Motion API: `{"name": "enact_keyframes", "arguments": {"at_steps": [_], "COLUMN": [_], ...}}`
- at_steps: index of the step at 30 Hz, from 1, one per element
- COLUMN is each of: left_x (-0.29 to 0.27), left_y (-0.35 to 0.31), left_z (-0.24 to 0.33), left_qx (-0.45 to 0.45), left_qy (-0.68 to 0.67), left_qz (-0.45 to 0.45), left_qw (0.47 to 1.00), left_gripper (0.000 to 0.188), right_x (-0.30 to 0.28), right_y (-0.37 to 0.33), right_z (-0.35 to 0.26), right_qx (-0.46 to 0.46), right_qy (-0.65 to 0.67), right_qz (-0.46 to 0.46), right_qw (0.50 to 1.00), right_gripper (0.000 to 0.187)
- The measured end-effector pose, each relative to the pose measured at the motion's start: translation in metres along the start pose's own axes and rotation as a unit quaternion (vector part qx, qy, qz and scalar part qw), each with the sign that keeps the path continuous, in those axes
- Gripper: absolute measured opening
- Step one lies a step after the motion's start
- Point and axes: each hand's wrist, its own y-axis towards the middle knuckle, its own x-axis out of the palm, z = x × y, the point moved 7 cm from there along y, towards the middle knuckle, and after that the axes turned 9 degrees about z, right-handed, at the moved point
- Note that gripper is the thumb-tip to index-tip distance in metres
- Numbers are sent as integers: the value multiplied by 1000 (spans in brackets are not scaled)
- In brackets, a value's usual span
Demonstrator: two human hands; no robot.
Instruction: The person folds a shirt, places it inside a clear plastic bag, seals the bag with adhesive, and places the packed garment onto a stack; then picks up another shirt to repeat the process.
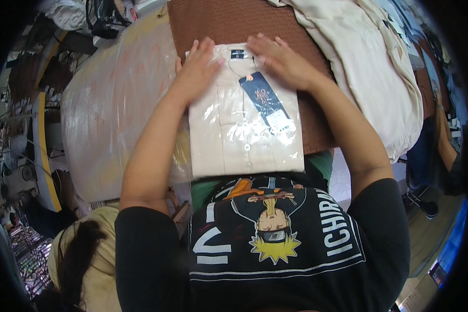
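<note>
A folded cream shirt (pixel 218 135) in a clear plastic bag lies in front of me, its collar end away from me and its lower edge close to my body. A dark blue hang tag (pixel 262 96) on a string shows through the film, with a white label at its lower end. My left hand (pixel 196 73) rests on the far left corner of the bag, fingers stretched out. On the far right corner lies my right hand (pixel 281 60), also flat with fingers extended. Neither hand grips anything.
Brown patterned cloth (pixel 218 18) covers the table under the bag. To the left is a plastic-wrapped surface (pixel 119 104). Loose cream garments (pixel 369 67) hang over the right side. Another person's arm (pixel 443 125) shows at far right; someone in a beige top (pixel 96 249) is at lower left.
</note>
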Motion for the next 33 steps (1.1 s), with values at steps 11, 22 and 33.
{"name": "enact_keyframes", "arguments": {"at_steps": [11, 22, 33], "left_x": [-15, -59, 18], "left_y": [-134, -216, -241], "left_z": [83, 42, 89], "left_qx": [96, -272, -417], "left_qy": [72, -335, -734], "left_qz": [-64, 9, 22], "left_qw": [991, 902, 536], "left_gripper": [60, 43, 58], "right_x": [-106, -33, 11], "right_y": [-111, -209, -203], "right_z": [-13, -71, -146], "right_qx": [204, 506, 425], "right_qy": [210, 411, 498], "right_qz": [193, -88, -58], "right_qw": [937, 753, 754], "right_gripper": [31, 56, 32]}}
